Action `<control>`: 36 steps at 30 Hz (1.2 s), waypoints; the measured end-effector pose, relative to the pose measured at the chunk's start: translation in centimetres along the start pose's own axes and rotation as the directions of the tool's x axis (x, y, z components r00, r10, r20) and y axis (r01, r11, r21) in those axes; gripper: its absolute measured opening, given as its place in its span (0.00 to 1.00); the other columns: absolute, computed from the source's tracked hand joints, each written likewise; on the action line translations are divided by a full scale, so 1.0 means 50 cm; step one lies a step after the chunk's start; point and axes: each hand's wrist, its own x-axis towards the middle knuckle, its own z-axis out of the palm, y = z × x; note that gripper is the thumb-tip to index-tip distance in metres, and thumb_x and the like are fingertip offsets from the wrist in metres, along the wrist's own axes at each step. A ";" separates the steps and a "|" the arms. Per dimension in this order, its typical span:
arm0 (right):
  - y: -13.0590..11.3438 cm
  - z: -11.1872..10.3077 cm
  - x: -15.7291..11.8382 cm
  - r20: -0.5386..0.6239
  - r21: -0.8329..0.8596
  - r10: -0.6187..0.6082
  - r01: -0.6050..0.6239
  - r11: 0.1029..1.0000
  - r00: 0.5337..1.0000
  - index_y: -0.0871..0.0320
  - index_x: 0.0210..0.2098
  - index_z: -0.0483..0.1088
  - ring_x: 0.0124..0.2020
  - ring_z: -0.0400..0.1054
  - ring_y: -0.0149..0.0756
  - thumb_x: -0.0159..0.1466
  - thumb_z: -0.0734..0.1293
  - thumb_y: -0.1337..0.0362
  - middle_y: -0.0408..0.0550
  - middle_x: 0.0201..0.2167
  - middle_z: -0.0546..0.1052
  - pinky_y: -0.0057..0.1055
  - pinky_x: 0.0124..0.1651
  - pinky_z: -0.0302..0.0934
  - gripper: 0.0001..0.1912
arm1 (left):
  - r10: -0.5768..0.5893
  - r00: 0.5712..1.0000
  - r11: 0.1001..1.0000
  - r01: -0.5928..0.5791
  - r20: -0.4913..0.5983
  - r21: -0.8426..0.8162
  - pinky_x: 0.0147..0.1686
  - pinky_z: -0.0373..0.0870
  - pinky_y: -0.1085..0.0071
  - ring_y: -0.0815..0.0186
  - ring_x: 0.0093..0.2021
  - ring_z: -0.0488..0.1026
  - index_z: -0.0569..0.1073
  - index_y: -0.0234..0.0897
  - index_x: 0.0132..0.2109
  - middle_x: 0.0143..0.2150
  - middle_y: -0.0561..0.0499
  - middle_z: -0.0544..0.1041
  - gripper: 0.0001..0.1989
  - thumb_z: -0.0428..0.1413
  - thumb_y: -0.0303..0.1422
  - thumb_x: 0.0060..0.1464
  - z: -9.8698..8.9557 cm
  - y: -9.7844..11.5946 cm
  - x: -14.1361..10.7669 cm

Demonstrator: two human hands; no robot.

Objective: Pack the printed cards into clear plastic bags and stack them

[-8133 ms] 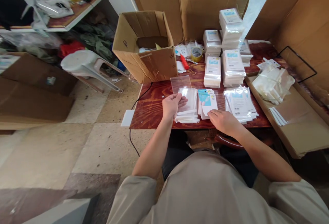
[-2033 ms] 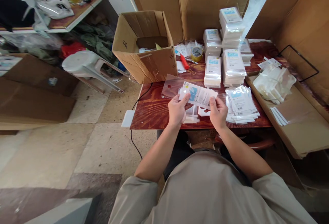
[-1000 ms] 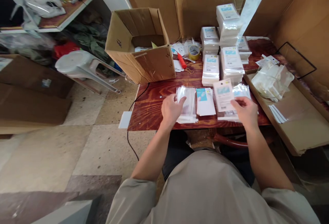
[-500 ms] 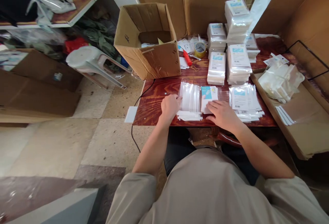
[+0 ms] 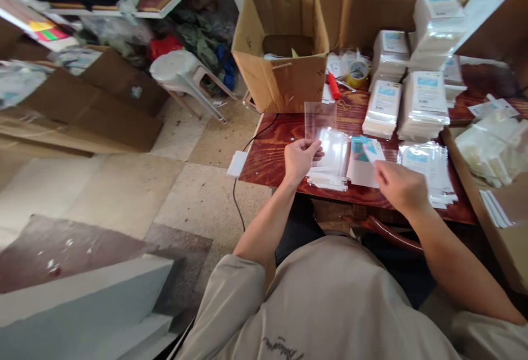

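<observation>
Over a table's point(image 5: 272, 155) near side, a person worked with bare hands set apart. The left hand point(image 5: 303, 159) pinched a clear sleeve point(image 5: 319, 116) between thumb and fingers, the film reaching out beyond the grip. The right hand point(image 5: 402, 184), curled and slightly blurred, pinched the near end of a card point(image 5: 374, 151), which slanted over a card pile point(image 5: 362, 173) between the two hands. Just right of the left hand lay a pile of empty sleeves point(image 5: 336, 153). Filled sleeves point(image 5: 416, 153) lay fanned just beyond the right hand, which hid part of them. Well to that hand's right, a shallow tray point(image 5: 475, 197) held a plastic bundle point(image 5: 490, 145) and white strips point(image 5: 497, 210). Farther out, past the right hand, rose stacks of packs point(image 5: 424, 98). Beyond the gap between the hands sat a red handle point(image 5: 333, 86) and a tape roll point(image 5: 357, 74); past the left hand, an open carton point(image 5: 284, 82). Farthest off, well left of both hands, a white stool point(image 5: 173, 66) stood on the floor.
</observation>
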 end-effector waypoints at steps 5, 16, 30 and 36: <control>-0.031 -0.035 -0.011 -0.144 0.667 0.724 -0.475 0.575 0.675 0.58 0.42 0.78 0.25 0.74 0.40 0.65 0.77 0.47 0.48 0.29 0.80 0.36 0.27 0.70 0.19 | -0.046 0.997 0.969 0.031 -0.057 -0.244 0.38 0.83 0.64 0.59 0.36 0.84 0.80 0.32 0.40 0.36 0.44 0.83 0.18 0.73 0.42 0.54 0.009 -0.011 -0.001; -0.132 0.047 -0.007 0.194 0.783 0.814 -0.587 0.208 0.548 0.56 0.35 0.70 0.22 0.71 0.36 0.61 0.76 0.41 0.46 0.26 0.78 0.30 0.20 0.67 0.25 | -0.113 0.991 0.914 0.076 -0.071 -0.398 0.40 0.81 0.64 0.59 0.39 0.84 0.78 0.34 0.40 0.37 0.45 0.84 0.21 0.75 0.43 0.49 0.050 -0.015 -0.049; -0.204 0.141 0.075 0.195 0.939 0.768 -0.342 0.033 0.610 0.55 0.41 0.67 0.34 0.71 0.35 0.62 0.70 0.49 0.44 0.34 0.76 0.31 0.36 0.68 0.17 | -0.021 0.992 0.895 0.073 0.122 -0.439 0.46 0.83 0.62 0.52 0.46 0.85 0.84 0.33 0.47 0.46 0.42 0.86 0.25 0.77 0.45 0.47 0.084 -0.029 -0.156; -0.158 0.111 0.071 0.427 0.890 0.487 -0.448 -0.079 0.762 0.57 0.42 0.75 0.30 0.74 0.36 0.60 0.78 0.46 0.45 0.33 0.80 0.33 0.34 0.72 0.23 | -0.048 0.985 0.916 0.110 0.167 -0.387 0.36 0.82 0.67 0.59 0.38 0.84 0.84 0.33 0.47 0.42 0.45 0.86 0.26 0.77 0.46 0.47 0.060 -0.030 -0.142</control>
